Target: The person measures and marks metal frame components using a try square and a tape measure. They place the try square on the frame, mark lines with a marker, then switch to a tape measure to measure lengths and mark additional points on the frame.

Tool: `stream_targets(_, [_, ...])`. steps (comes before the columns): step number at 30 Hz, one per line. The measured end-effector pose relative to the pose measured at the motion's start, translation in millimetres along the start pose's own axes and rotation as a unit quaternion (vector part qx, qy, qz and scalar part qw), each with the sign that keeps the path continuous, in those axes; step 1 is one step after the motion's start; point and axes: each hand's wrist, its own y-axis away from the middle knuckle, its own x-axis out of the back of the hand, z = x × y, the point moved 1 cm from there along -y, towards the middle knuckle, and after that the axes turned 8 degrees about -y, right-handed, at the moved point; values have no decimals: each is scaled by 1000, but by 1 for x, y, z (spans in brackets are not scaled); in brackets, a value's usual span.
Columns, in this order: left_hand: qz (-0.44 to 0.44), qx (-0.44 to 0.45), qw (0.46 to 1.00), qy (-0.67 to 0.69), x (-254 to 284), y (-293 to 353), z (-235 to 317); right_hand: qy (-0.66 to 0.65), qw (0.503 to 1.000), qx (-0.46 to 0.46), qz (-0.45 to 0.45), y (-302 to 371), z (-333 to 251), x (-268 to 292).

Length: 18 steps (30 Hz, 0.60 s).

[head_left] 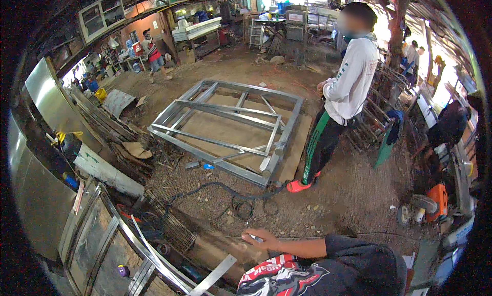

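My right hand reaches out low in the middle, its bare forearm coming from a black sleeve at the lower right. Its fingers are closed on a small white stick-like object; what it is I cannot tell. A red, white and black printed cloth lies just under the forearm. Below the hand are a flat metal strip and stainless steel frames. My left hand is out of view.
A large grey metal frame lies on boards on the dirt floor. Beside it stands a person in a white top and red sandals. A black cable coils on the ground. An orange power tool is at right, and steel sheets at left.
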Motion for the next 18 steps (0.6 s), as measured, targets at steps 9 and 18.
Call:
stream_targets(9, [-16,-15,1000,-22,7,-16,11,-109,990,77,49,-5,-14,-50])
stream_targets(18, [-16,-12,999,-27,9,-17,10,-104,993,-35,42,-21,13,-58])
